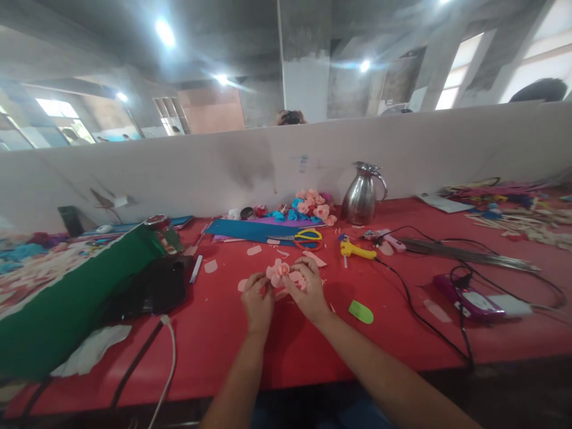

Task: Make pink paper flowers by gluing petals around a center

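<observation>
A pink artificial rose [277,271] is held up between both hands over the red table. My left hand [258,302] is closed at its lower left side, fingertips pinching below the petals. From the right, my right hand [310,293] grips the flower with the thumb against its petals. Exactly what the fingers pinch underneath is hidden. Loose pink petal pieces [254,250] lie around the hands. Just beyond are scissors [308,236] with yellow and red handles on a blue sheet [241,229]. A yellow glue gun [357,249] lies to the right, with a light green piece [361,311] nearer me.
Finished flowers [313,205] and a steel jug [361,193] stand against the white partition [201,173]. A green-sided box [84,304], a black phone-like slab [172,280] and a jar [164,232] are left. A purple power strip [469,301], cords and metal wires [473,255] lie right.
</observation>
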